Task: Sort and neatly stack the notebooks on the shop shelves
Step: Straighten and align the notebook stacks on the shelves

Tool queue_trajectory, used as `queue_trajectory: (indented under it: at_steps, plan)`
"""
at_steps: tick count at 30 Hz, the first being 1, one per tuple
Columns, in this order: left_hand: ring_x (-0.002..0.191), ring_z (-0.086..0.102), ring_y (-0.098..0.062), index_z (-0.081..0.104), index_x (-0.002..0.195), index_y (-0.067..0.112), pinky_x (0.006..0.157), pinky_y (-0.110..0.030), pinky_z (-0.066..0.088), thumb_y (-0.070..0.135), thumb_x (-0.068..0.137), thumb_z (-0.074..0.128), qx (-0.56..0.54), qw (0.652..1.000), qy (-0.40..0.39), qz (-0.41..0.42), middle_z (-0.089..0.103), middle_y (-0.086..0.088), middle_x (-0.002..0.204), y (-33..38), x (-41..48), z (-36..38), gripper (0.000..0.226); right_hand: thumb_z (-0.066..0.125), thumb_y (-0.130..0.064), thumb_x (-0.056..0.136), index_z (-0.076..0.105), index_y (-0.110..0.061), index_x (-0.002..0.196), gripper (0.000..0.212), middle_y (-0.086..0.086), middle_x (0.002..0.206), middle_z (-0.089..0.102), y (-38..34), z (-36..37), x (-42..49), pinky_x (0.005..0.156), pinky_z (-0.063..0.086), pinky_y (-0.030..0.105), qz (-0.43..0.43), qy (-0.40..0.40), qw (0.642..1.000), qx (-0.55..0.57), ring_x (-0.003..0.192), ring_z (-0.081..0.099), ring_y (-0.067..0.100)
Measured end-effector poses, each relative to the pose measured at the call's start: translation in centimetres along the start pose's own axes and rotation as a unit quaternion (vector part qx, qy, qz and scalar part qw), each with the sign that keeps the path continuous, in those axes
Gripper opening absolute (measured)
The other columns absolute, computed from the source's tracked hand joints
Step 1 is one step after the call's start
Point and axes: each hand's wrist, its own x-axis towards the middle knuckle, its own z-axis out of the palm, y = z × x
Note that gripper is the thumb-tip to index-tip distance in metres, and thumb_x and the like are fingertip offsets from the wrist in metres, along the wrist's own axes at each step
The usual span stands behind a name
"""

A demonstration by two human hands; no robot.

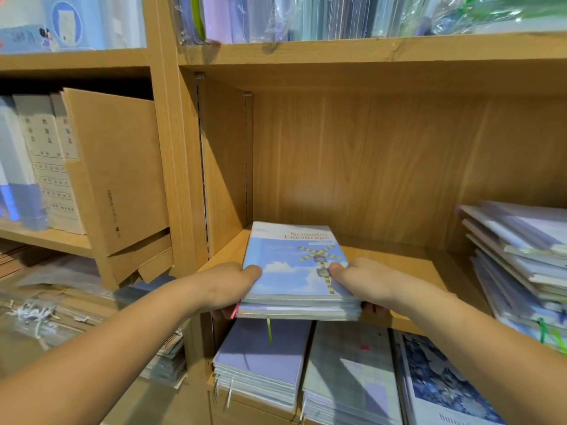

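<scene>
A small stack of notebooks (294, 271) lies at the left end of the middle wooden shelf (395, 265), its near edge sticking out over the shelf front. The top cover is sky blue with clouds and a railway crossing sign. My left hand (224, 286) grips the stack's left near corner, thumb on top and fingers underneath. My right hand (365, 280) grips the right near corner the same way. A green ribbon and a pink one hang from the stack's front edge.
An untidy pile of pale purple notebooks (521, 259) fills the right end of the same shelf. Below stand three stacks: lilac (264, 357), grey-green (349, 375) and dark blue floral (441, 384). A cardboard box (116, 173) occupies the left bay. Wrapped stationery (337, 16) lines the upper shelf.
</scene>
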Motion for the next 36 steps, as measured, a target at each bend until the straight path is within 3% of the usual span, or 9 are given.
queue_trajectory:
  at_steps: [5,11,16,20,24,27,30,33,36]
  plan:
    - [0.053,0.057,-0.02,0.067,0.108,0.003,0.051,-0.027,0.048,0.046,0.098,0.061,-0.274,0.961,0.034,-0.027,0.063,-0.007,0.068,-0.3,-0.7,1.4,0.045,0.034,-0.048,0.104,0.054,0.006,0.102,0.057,0.025,0.063,0.062,-0.6,0.3,-1.4,0.049,0.055,0.037,0.082,-0.01,0.994,0.071,0.044,0.061,0.036]
    - [0.063,0.061,-0.023,0.069,0.104,0.001,0.054,-0.027,0.054,0.05,0.096,0.065,-0.305,0.951,0.052,-0.015,0.066,-0.013,0.079,-1.0,-3.2,2.6,0.049,0.057,-0.05,0.099,0.057,-0.001,0.111,0.051,0.023,0.078,0.063,0.9,1.5,-4.7,0.044,0.057,0.034,0.035,0.013,0.976,0.213,0.049,0.065,0.032]
    - [0.059,0.064,-0.017,0.066,0.112,0.011,0.055,-0.029,0.053,0.042,0.098,0.064,-0.37,0.928,-0.017,-0.033,0.071,-0.005,0.076,-1.1,-5.2,2.0,0.034,0.065,-0.049,0.096,0.064,0.003,0.115,0.056,0.015,0.085,0.07,1.1,1.7,-6.6,0.066,0.062,0.042,0.009,-0.001,0.946,0.325,0.063,0.065,0.025]
    - [0.059,0.055,-0.021,0.066,0.112,0.004,0.051,-0.028,0.047,0.042,0.101,0.057,-0.248,0.969,-0.003,0.013,0.062,-0.011,0.075,-0.4,-6.8,2.3,0.041,0.05,-0.031,0.107,0.057,0.002,0.106,0.034,0.017,0.086,0.061,0.0,1.8,-8.1,0.064,0.063,0.046,0.008,0.035,0.977,0.212,0.062,0.062,0.029]
    - [0.072,0.055,-0.03,0.07,0.112,-0.007,0.065,-0.035,0.047,0.044,0.097,0.062,-0.245,0.966,-0.062,0.05,0.066,-0.022,0.083,-1.8,-10.9,3.4,0.054,0.047,-0.012,0.097,0.058,-0.003,0.084,0.019,0.021,0.073,0.058,1.6,1.0,-12.9,0.053,0.053,0.038,-0.013,-0.038,0.982,0.183,0.057,0.058,0.033]
    - [0.088,0.058,-0.033,0.072,0.113,-0.001,0.081,-0.043,0.043,0.046,0.095,0.065,-0.248,0.959,-0.115,0.069,0.071,-0.03,0.107,-2.5,-15.3,6.8,0.051,0.041,-0.024,0.105,0.058,-0.007,0.089,0.028,0.014,0.059,0.063,4.1,1.3,-17.7,0.046,0.049,0.031,0.01,-0.095,0.972,0.213,0.046,0.057,0.03]
    - [0.088,0.057,-0.03,0.064,0.122,-0.007,0.079,-0.043,0.038,0.051,0.084,0.069,-0.26,0.949,-0.145,0.103,0.07,-0.031,0.113,-2.2,-18.9,11.7,0.069,0.04,-0.038,0.108,0.06,-0.019,0.1,0.029,0.0,0.061,0.069,7.8,2.5,-22.1,0.048,0.051,0.029,0.055,-0.022,0.983,0.171,0.051,0.065,0.022]
    - [0.076,0.057,-0.026,0.06,0.11,-0.007,0.071,-0.036,0.039,0.06,0.074,0.071,-0.255,0.949,-0.148,0.109,0.07,-0.031,0.1,-1.0,-20.6,16.5,0.076,0.039,-0.044,0.107,0.051,-0.017,0.085,0.037,0.002,0.064,0.05,12.7,3.8,-26.2,0.055,0.038,0.029,0.086,0.049,0.994,0.044,0.054,0.048,0.02]
    - [0.061,0.05,-0.024,0.053,0.086,0.009,0.067,-0.034,0.039,0.06,0.073,0.074,-0.245,0.947,-0.172,0.117,0.055,-0.018,0.066,0.3,-20.8,21.0,0.056,0.037,-0.049,0.106,0.055,-0.014,0.093,0.041,0.01,0.086,0.063,17.1,5.0,-29.7,0.055,0.04,0.027,0.167,0.053,0.984,-0.012,0.07,0.057,0.021]
